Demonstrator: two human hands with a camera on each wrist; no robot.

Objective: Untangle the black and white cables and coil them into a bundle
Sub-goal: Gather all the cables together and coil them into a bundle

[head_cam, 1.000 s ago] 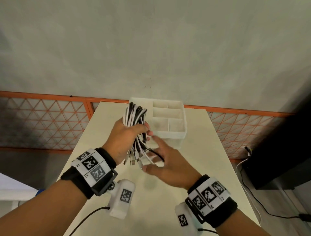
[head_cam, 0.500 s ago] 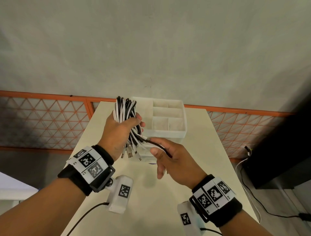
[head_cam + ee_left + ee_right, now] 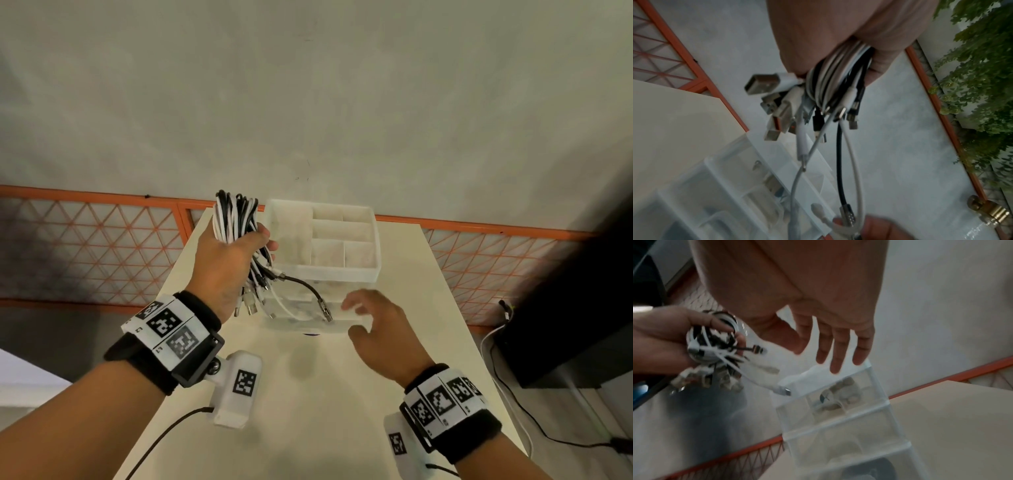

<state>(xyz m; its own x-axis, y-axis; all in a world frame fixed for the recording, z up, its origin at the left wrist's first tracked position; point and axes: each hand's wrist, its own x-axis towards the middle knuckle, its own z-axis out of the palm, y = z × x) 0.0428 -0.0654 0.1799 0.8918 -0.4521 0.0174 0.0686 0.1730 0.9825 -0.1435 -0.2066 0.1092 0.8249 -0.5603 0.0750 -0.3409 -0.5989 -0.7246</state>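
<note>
My left hand (image 3: 239, 253) grips a coiled bundle of black and white cables (image 3: 236, 219) upright above the table's far left. Its loose plug ends (image 3: 251, 301) hang below the fist, and the left wrist view shows the same bundle (image 3: 838, 73) and USB plugs (image 3: 764, 82). One black cable end (image 3: 308, 291) arcs out to the right and ends in a metal plug (image 3: 324, 310). My right hand (image 3: 352, 317) hovers just right of that plug. In the right wrist view, the fingers (image 3: 835, 353) of this hand are straight and hold nothing.
A clear plastic organiser box (image 3: 373, 274) with several compartments stands on the cream table (image 3: 308, 394), directly behind both hands. An orange mesh fence (image 3: 85, 246) runs behind the table. A black cabinet (image 3: 565, 308) with floor cables stands to the right.
My right hand has let go of the black cable end, opened and drawn back to the right. My left hand has lifted the bundle slightly up and to the left.
</note>
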